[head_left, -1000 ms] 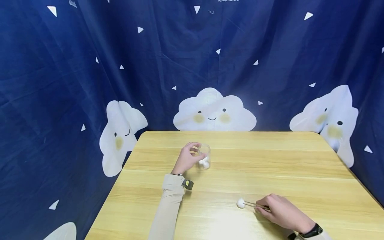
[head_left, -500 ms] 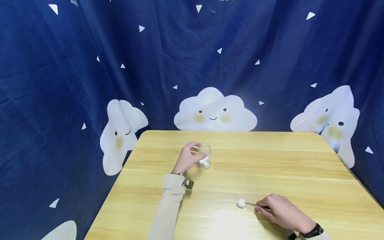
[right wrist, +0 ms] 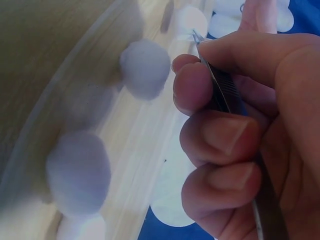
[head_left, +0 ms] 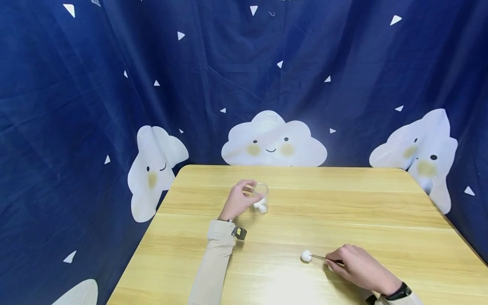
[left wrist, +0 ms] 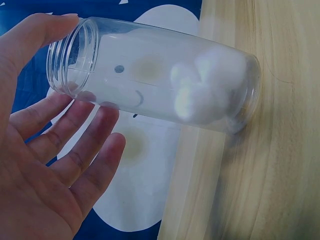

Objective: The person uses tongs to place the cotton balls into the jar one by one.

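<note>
Near the table's left middle, my left hand (head_left: 237,201) holds a clear jar (head_left: 263,192) by its threaded mouth, thumb on one side and fingertips on the other. White cotton balls (left wrist: 210,90) lie at the bottom of the jar, which stands upright on the table. At the front right, my right hand (head_left: 360,269) grips dark metal tweezers (right wrist: 227,90) between thumb and curled fingers. Their narrow tips meet a cotton ball (head_left: 306,256), pinching it close over the table. Part of the tweezers is hidden within the hand.
The right wrist view shows more cotton balls near my right hand, one (right wrist: 145,70) close to the fingers and another (right wrist: 79,172) farther down. The light wood table (head_left: 343,203) ends at a blue curtain (head_left: 228,55) printed with clouds.
The tweezers' prongs, spread apart a second ago, have come together at the cotton ball. My left hand and the jar have stayed in place; the view has shifted slightly.
</note>
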`<action>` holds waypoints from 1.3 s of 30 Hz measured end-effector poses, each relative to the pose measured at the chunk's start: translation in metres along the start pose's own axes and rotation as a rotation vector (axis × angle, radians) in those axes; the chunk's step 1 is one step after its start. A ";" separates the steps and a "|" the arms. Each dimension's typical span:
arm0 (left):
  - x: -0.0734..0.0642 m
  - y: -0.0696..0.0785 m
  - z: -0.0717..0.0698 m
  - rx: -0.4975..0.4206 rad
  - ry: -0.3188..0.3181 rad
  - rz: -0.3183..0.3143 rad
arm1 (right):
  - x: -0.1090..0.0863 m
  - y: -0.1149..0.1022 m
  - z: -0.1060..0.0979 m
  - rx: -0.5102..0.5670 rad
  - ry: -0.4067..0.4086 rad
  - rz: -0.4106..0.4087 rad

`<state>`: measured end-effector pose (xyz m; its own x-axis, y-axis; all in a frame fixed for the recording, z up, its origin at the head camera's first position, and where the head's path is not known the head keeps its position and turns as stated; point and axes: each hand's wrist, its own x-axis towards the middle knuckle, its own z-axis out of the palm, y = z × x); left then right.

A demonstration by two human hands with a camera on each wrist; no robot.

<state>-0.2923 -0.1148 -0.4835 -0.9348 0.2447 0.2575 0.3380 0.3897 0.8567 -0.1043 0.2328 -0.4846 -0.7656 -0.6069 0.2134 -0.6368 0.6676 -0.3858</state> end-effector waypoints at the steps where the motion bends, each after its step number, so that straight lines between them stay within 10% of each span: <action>1: 0.000 0.000 0.000 0.000 -0.001 0.000 | 0.000 0.000 0.000 0.005 -0.003 0.002; 39: 0.000 0.003 -0.001 0.002 0.001 0.007 | 0.021 -0.003 -0.025 0.010 -0.012 0.036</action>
<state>-0.2910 -0.1143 -0.4806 -0.9327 0.2461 0.2636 0.3443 0.3898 0.8541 -0.1207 0.2290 -0.4570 -0.7869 -0.5878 0.1880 -0.6077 0.6851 -0.4017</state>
